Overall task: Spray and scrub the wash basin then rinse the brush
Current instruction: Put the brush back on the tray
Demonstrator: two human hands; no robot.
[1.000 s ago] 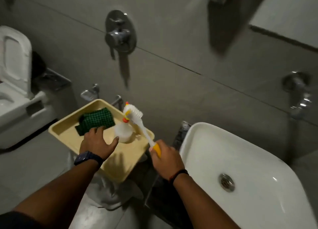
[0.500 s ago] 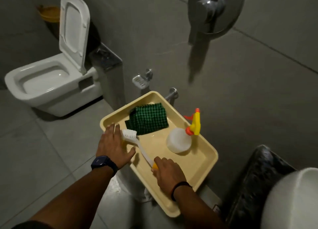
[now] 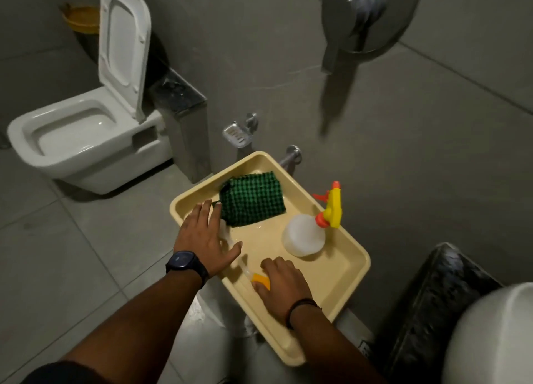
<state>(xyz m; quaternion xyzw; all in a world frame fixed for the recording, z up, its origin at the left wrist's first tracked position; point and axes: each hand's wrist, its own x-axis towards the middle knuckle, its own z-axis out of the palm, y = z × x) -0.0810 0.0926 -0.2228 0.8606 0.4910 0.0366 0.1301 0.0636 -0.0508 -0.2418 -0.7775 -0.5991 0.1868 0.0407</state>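
Note:
A cream tray (image 3: 350,271) holds a green checked cloth (image 3: 252,199), a white spray bottle (image 3: 302,235) with a yellow and orange trigger, and a white brush with an orange handle end (image 3: 261,280). The brush lies flat in the tray. My right hand (image 3: 284,287) rests on its orange handle. My left hand (image 3: 203,236) lies flat, fingers spread, over the brush head at the tray's left rim, hiding the bristles. The white wash basin (image 3: 490,334) shows only at the lower right corner.
A white toilet (image 3: 83,141) with its lid up stands at the left. A dark stone counter (image 3: 432,306) lies beside the basin. On the grey tiled wall are a soap dish (image 3: 237,132), a tap (image 3: 291,157) and a chrome mixer (image 3: 363,11).
The brush went from raised over the tray to lying flat in it. My left hand slid over the brush head. The view swung left, away from the basin.

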